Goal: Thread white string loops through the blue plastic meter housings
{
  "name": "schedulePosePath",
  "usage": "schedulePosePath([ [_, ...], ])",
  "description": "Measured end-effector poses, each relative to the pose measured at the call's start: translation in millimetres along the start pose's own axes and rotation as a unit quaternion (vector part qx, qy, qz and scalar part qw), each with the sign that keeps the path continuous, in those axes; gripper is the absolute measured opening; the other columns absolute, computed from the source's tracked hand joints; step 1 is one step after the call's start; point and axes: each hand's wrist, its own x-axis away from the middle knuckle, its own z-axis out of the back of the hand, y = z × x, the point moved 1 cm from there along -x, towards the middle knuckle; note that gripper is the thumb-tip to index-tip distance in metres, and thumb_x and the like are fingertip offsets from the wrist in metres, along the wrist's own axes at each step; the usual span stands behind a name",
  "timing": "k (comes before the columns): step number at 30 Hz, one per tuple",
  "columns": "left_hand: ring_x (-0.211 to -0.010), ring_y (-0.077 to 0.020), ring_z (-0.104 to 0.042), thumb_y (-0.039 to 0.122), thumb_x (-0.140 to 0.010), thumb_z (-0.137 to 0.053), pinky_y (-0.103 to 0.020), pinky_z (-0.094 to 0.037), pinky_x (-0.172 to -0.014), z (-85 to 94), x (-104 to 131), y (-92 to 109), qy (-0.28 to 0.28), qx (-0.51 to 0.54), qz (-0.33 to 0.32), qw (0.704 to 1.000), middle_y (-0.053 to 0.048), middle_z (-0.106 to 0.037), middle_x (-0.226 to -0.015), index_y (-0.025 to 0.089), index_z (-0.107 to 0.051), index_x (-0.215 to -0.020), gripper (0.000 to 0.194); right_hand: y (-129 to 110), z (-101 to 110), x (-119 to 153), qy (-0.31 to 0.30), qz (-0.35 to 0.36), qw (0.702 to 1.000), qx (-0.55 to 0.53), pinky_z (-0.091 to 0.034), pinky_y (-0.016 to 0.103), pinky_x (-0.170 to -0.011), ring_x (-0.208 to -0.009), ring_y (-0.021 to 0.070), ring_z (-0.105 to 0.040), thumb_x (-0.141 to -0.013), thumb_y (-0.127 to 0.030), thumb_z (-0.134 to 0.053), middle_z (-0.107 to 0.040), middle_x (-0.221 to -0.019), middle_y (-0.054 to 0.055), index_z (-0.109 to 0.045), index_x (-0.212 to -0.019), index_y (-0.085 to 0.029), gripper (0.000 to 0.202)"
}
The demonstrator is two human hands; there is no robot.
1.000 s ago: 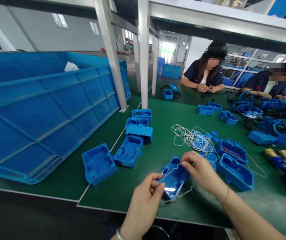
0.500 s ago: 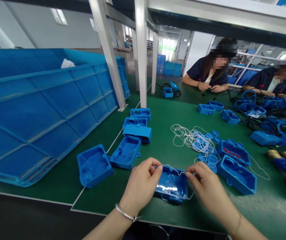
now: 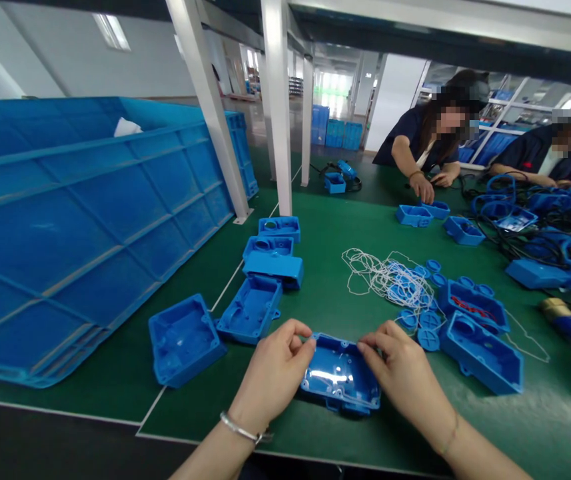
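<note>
Our left hand (image 3: 270, 373) pinches the left rim of the lid (image 3: 340, 377), which lies flat on the counter (image 3: 325, 300) between both hands; our right hand (image 3: 405, 377) pinches its right rim, pressing the thin white gasket (image 3: 350, 400) along the edge. We judge the lid light, stiff and glossy, best held by its rims; the gasket is limp. The lid's long axis runs left to right, hollow side up.
</note>
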Motion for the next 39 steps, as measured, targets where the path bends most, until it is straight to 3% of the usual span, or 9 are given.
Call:
schedulePosePath([
  [7,-0.059,-0.0153,-0.052,0.037,-0.083,-0.050,-0.024,-0.034,-0.054,1.3,1,-4,-0.021,0.002,-0.005,1.000,0.005,-0.050,-0.061,0.021,-0.054,-0.094,0.021,-1,0,0,0.004,0.002,0.999,0.050,-0.047,0.032,-0.073,-0.078,0.0171,-0.056,-0.090,-0.030,-0.047,-0.055,-0.089,0.005,-0.066,-0.099,-0.024,0.021],
  [10,-0.061,-0.0160,-0.053,0.040,-0.081,-0.052,-0.024,-0.035,-0.055,3.8,2,-2,-0.038,0.000,-0.002,0.999,0.005,-0.052,-0.064,0.020,-0.053,-0.098,0.026,-6,-1,2,0.005,0.056,0.995,0.083,-0.045,0.036,-0.081,-0.092,0.0206,-0.052,-0.091,-0.029,-0.046,-0.056,-0.102,0.007,-0.059,-0.115,-0.025,0.028],
  [13,-0.062,-0.0161,-0.053,0.040,-0.081,-0.053,-0.025,-0.036,-0.056,5.6,5,0,-0.040,-0.008,-0.004,0.999,0.004,-0.053,-0.065,0.020,-0.053,-0.103,0.030,-14,-3,4,-0.033,0.123,0.984,0.128,-0.040,0.043,-0.088,-0.106,0.0255,-0.045,-0.091,-0.034,-0.046,-0.053,-0.122,0.005,-0.049,-0.128,-0.030,0.037],
  [16,-0.064,-0.0162,-0.055,0.039,-0.085,-0.049,-0.025,-0.038,-0.058,6.1,10,0,-0.043,-0.031,-0.018,0.998,0.004,-0.055,-0.067,0.023,-0.054,-0.111,0.031,-19,-4,6,-0.058,0.141,0.975,0.160,-0.037,0.049,-0.091,-0.112,0.0290,-0.040,-0.090,-0.043,-0.046,-0.048,-0.134,0.001,-0.045,-0.132,-0.033,0.042],
  [23,-0.082,-0.0175,-0.060,0.040,-0.091,-0.044,-0.029,-0.044,-0.078,4.2,25,-5,-0.037,-0.104,-0.047,0.993,0.001,-0.064,-0.091,0.030,-0.047,-0.126,0.037,-13,-3,5,-0.090,0.154,0.970,0.167,-0.036,0.047,-0.092,-0.114,0.0273,-0.042,-0.092,-0.045,-0.042,-0.048,-0.135,0.001,-0.046,-0.131,-0.034,0.041],
  [28,-0.106,-0.0213,-0.055,0.042,-0.090,-0.044,-0.035,-0.044,-0.092,-2.8,38,-10,-0.037,-0.145,-0.087,0.985,-0.005,-0.057,-0.119,0.027,-0.040,-0.132,0.044,-23,-3,0,-0.101,0.157,0.968,0.166,-0.036,0.047,-0.094,-0.116,0.0273,-0.041,-0.091,-0.051,-0.039,-0.046,-0.137,0.004,-0.042,-0.134,-0.028,0.049],
  [36,-0.090,-0.0197,-0.061,0.035,-0.093,-0.040,-0.034,-0.053,-0.082,-12.7,52,-21,0.012,-0.191,-0.145,0.971,-0.007,-0.061,-0.101,0.025,-0.041,-0.132,0.040,-38,-10,-10,-0.149,0.180,0.957,0.173,-0.033,0.052,-0.095,-0.121,0.0298,-0.039,-0.090,-0.058,-0.030,-0.042,-0.140,0.002,-0.039,-0.136,-0.031,0.054],
  [39,-0.092,-0.0205,-0.061,0.034,-0.093,-0.042,-0.033,-0.053,-0.081,-15.1,53,-25,0.048,-0.206,-0.171,0.962,-0.009,-0.061,-0.105,0.021,-0.039,-0.134,0.043,-37,-11,-8,-0.155,0.175,0.957,0.172,-0.034,0.051,-0.095,-0.120,0.0295,-0.041,-0.090,-0.060,-0.029,-0.043,-0.140,0.004,-0.037,-0.137,-0.030,0.056],
])
